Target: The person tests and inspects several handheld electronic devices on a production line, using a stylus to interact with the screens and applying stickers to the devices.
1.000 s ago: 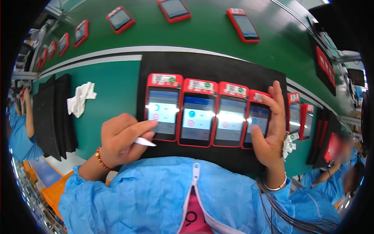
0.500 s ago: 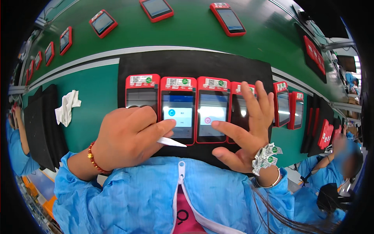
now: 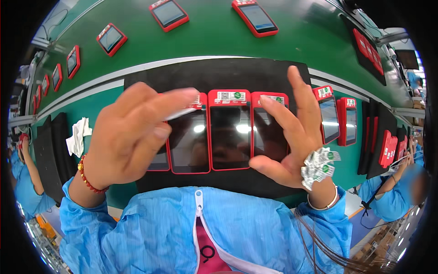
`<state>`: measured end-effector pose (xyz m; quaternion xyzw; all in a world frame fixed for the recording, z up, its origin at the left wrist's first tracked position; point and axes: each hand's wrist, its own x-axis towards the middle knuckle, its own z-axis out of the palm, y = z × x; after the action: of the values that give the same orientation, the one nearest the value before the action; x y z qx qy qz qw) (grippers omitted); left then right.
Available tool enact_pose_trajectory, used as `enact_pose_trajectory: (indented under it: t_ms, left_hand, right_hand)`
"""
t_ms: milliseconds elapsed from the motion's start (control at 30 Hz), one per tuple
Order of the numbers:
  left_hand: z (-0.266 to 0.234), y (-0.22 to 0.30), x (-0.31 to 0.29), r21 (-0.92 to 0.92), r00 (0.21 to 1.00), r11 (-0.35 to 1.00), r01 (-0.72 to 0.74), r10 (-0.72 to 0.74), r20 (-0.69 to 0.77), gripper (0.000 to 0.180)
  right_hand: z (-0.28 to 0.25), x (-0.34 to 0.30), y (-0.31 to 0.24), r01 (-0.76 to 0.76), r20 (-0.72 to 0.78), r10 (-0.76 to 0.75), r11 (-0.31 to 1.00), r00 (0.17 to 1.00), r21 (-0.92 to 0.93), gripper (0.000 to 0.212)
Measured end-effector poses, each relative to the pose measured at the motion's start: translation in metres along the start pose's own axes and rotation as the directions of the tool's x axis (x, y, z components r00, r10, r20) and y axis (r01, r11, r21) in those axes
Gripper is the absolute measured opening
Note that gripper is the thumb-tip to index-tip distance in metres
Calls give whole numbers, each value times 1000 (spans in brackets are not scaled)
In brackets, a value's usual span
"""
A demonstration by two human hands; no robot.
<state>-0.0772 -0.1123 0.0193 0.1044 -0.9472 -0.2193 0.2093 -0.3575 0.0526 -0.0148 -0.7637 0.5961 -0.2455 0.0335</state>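
Where the devices [image 3: 230, 137] lie: four red-edged ones sit side by side on a black mat [image 3: 264, 73], their label ends pointing away from the person.
Screens: dark, with bright glare, on the second and third from the left; the leftmost device is mostly hidden behind the left hand [image 3: 121, 137].
Left grip: closed on a white stick [image 3: 181, 113], the fingers bent and blurred, above the left end of the row.
Right hand [image 3: 302, 150]: grip wide, fingers spread over the rightmost device, forefinger tip at its label, thumb tip near its lower left edge; whether they touch, I cannot tell.
Wrists: a red bead bracelet [image 3: 83, 176] on the left, paper tags [image 3: 319, 166] and a pale bangle [image 3: 325, 203] on the right.
Counter [image 3: 105, 107]: green, with a white cloth [image 3: 79, 137] and black sheets [image 3: 45, 153] at left, and two other devices just right of the mat.
Beyond the rail [image 3: 182, 61]: further red devices in a spaced row on green.
Sides: a co-worker [image 3: 392, 198] in blue at right, another at left.
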Motion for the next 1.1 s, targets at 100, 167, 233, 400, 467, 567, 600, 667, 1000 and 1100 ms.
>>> enact_pose_trajectory:
  t_ms: [100, 167, 233, 400, 467, 567, 600, 667, 1000, 1100]
  left_hand:
    - [9, 13, 30, 33, 965, 998, 59, -66, 254, 45]
    - [29, 13, 48, 147, 965, 989, 31, -68, 255, 46]
    - [42, 11, 66, 179, 979, 980, -82, 45, 200, 40]
    - [43, 15, 98, 287, 951, 951, -115, 22, 308, 26]
    - [41, 20, 102, 314, 948, 946, -82, -23, 316, 21]
    - [39, 22, 105, 367, 928, 925, -101, -45, 369, 22]
    - [38, 24, 106, 369, 927, 924, -105, -43, 372, 22]
    - [38, 27, 108, 393, 917, 911, -123, -46, 395, 23]
    - [62, 13, 80, 374, 977, 915, -152, 81, 198, 34]
    - [73, 4, 75, 362, 991, 923, -130, 106, 86, 37]
  right_hand:
    - [10, -2, 7, -129, -10, 130, 990, 991, 61, 93]
    - [12, -5, 11, -155, -19, 158, 982, 987, 110, 92]
    - [15, -8, 15, -176, 29, 174, 982, 984, 63, 90]
    - [14, -7, 17, -173, 22, 172, 983, 985, 65, 82]
    - [13, -8, 17, -183, 11, 183, 980, 983, 74, 82]
    - [16, -7, 18, -180, 9, 180, 979, 984, 91, 82]
    - [15, -8, 18, -179, 4, 179, 979, 984, 98, 82]
    - [14, -9, 17, -182, 1, 183, 978, 983, 102, 82]
    - [12, -5, 13, -160, 12, 160, 982, 987, 105, 81]
    - [14, -4, 14, -155, 16, 154, 983, 988, 100, 81]
